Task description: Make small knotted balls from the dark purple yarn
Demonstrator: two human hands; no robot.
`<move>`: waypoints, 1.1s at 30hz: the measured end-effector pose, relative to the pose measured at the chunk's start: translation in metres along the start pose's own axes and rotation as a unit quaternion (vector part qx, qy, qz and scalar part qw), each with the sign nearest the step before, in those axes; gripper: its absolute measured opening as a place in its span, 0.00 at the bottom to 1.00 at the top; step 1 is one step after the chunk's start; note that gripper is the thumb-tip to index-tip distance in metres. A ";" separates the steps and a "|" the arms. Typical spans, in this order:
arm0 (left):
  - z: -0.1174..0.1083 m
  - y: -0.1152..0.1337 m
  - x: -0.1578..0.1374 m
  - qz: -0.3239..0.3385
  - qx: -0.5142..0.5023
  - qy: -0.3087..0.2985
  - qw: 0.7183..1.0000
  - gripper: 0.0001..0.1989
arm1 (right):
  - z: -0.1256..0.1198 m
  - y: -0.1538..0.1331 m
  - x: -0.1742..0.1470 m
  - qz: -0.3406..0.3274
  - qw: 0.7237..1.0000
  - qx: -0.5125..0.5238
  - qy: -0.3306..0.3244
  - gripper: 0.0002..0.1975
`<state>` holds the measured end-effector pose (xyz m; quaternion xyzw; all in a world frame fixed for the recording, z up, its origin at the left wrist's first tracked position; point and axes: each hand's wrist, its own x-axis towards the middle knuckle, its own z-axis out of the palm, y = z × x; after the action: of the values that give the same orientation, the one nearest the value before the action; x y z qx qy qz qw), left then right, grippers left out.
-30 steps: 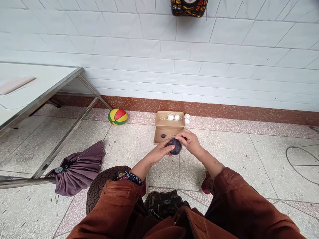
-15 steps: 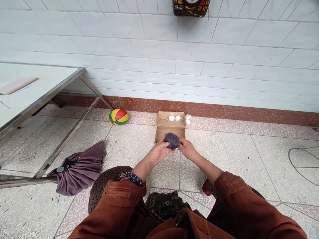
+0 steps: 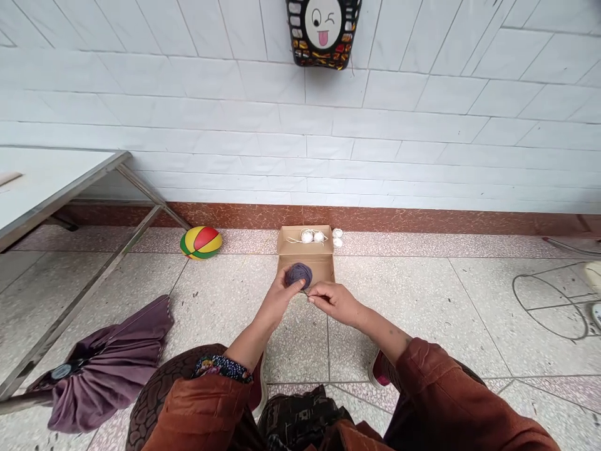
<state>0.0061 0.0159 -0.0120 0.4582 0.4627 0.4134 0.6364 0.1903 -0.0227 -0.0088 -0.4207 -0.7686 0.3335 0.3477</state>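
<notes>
A dark purple-grey ball of yarn (image 3: 299, 274) is held in my left hand (image 3: 278, 294), with the thumb across its lower side. Just to the right, my right hand (image 3: 335, 302) pinches the strand of yarn that comes off the ball. Both hands are over the near part of an open cardboard box (image 3: 323, 269). White yarn balls (image 3: 313, 236) with loose ends lie in the far part of the box. More small white balls (image 3: 337, 238) rest on the floor against the box's right side.
A yellow, red and green ball (image 3: 201, 242) sits by the metal-framed table (image 3: 89, 172) on the left. A folded purple umbrella (image 3: 113, 366) lies on the floor. A black basket (image 3: 323, 31) hangs on the tiled wall. At the right is a wire stand (image 3: 549, 300).
The view has shifted, showing more of the wall basket. My right hand has come away from the ball's side to its lower right, pinching the strand; my left hand still holds the ball.
</notes>
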 end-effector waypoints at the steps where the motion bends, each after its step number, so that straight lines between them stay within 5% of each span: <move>1: 0.000 -0.001 0.000 0.007 0.024 -0.007 1.000 0.29 | -0.004 -0.002 0.001 -0.007 1.000 0.002 0.013 0.06; 5: 0.001 -0.003 -0.007 -0.015 0.072 -0.120 0.990 0.39 | -0.015 -0.002 0.006 -0.006 0.996 -0.014 0.083 0.09; 10: -0.003 0.002 -0.017 -0.042 0.059 -0.207 0.976 0.35 | -0.012 0.006 0.010 0.007 0.985 0.021 0.171 0.09; 16: 0.000 0.007 -0.024 -0.059 -0.025 -0.264 0.962 0.40 | -0.006 0.016 0.014 0.058 0.986 0.048 0.147 0.09; 21: 0.000 0.010 -0.024 -0.042 -0.120 -0.243 0.962 0.38 | 0.010 0.029 0.013 0.092 0.988 0.038 0.115 0.09; 25: -0.004 0.009 -0.019 -0.047 -0.150 -0.166 0.974 0.29 | 0.024 0.032 0.009 0.120 0.991 -0.047 0.047 0.04; 28: -0.008 0.008 -0.012 -0.016 -0.116 -0.076 0.990 0.27 | 0.026 0.025 0.007 0.090 0.994 -0.063 -0.005 0.07; 33: -0.013 0.006 -0.004 0.034 0.053 0.020 0.998 0.28 | 0.006 0.005 0.006 0.074 0.993 0.068 -0.058 0.10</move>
<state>-0.0079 0.0166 -0.0075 0.4985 0.4809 0.4184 0.5875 0.1848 -0.0170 -0.0144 -0.4317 -0.7296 0.4342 0.3046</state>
